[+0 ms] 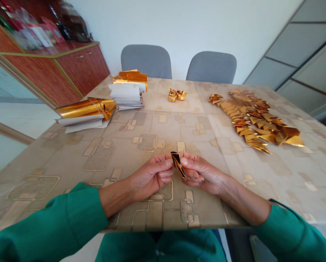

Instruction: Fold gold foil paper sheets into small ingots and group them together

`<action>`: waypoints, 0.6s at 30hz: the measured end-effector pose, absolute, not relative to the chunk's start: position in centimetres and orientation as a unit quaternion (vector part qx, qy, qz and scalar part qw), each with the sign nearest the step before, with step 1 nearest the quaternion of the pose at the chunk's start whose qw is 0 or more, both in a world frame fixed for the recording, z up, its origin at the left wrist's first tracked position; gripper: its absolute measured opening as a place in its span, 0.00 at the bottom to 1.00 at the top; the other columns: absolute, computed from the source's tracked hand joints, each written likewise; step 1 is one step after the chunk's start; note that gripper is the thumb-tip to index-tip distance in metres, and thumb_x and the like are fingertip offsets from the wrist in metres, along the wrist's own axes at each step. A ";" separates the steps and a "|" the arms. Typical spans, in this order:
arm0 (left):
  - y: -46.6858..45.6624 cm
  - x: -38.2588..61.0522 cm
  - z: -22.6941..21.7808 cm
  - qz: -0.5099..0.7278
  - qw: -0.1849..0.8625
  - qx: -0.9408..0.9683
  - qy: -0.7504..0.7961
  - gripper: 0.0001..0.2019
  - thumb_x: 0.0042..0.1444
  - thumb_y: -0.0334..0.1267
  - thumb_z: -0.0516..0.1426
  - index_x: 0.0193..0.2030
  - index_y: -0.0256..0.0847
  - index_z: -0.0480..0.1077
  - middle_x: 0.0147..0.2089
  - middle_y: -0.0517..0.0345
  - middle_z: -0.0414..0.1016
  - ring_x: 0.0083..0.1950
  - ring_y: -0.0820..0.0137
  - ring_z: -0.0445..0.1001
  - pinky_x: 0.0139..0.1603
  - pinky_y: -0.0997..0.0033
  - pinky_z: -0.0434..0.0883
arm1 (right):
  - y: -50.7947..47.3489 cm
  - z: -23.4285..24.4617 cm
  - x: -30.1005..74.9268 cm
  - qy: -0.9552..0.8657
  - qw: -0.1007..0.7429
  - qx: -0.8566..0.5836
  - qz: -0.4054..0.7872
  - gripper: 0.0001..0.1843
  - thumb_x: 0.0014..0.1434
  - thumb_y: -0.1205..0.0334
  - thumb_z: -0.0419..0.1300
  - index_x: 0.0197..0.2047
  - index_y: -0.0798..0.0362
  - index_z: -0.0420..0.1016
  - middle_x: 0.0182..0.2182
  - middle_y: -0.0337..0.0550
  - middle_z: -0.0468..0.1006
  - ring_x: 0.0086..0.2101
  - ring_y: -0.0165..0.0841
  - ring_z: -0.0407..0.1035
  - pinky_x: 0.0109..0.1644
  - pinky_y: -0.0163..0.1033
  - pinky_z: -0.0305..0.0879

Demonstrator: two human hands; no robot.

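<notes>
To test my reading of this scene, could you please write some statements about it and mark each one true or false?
1. The left hand and right hand together hold a folded gold foil piece. True.
2. The pile of folded gold triangles lies left of the hands. False: it lies to their right.
3. Two grey chairs stand beyond the far edge of the table. True.
4. The stacks of gold foil and white paper lie on the floor. False: they lie on the table.

Left hand and right hand pinching
</notes>
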State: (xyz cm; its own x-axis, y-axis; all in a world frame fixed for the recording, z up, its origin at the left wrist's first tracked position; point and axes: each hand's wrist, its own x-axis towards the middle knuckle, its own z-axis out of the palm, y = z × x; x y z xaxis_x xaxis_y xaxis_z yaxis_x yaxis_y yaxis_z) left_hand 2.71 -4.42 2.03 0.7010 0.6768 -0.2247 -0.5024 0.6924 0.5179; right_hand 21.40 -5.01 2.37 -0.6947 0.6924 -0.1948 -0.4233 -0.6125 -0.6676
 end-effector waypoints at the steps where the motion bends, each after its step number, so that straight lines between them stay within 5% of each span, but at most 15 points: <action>1: -4.5 2.8 2.0 0.334 0.898 0.206 0.199 0.08 0.50 0.32 0.68 0.29 0.32 0.73 0.21 0.69 0.56 0.21 0.85 0.52 0.22 0.87 0.59 | -5.0 2.3 21.4 -0.302 0.321 -0.221 0.870 0.05 0.63 0.61 0.62 0.37 0.53 0.71 0.12 0.23 0.60 0.14 0.19 0.39 0.18 0.26 0.43; 18: -4.3 2.7 2.0 0.316 0.903 0.212 0.200 0.08 0.49 0.30 0.68 0.33 0.31 0.75 0.22 0.64 0.65 0.22 0.84 0.59 0.25 0.85 0.64 | -4.9 2.2 21.4 -0.295 0.321 -0.224 0.872 0.12 0.59 0.58 0.66 0.33 0.53 0.67 0.17 0.26 0.61 0.17 0.19 0.43 0.22 0.28 0.43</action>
State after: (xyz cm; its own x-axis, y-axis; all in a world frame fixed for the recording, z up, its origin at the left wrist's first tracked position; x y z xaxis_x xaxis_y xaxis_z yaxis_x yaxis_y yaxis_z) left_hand 2.67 -4.34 2.01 0.7196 0.6559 -0.2280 -0.4862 0.7103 0.5090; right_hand 21.44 -4.93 2.24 -0.6939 0.6916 -0.2003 -0.4276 -0.6197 -0.6581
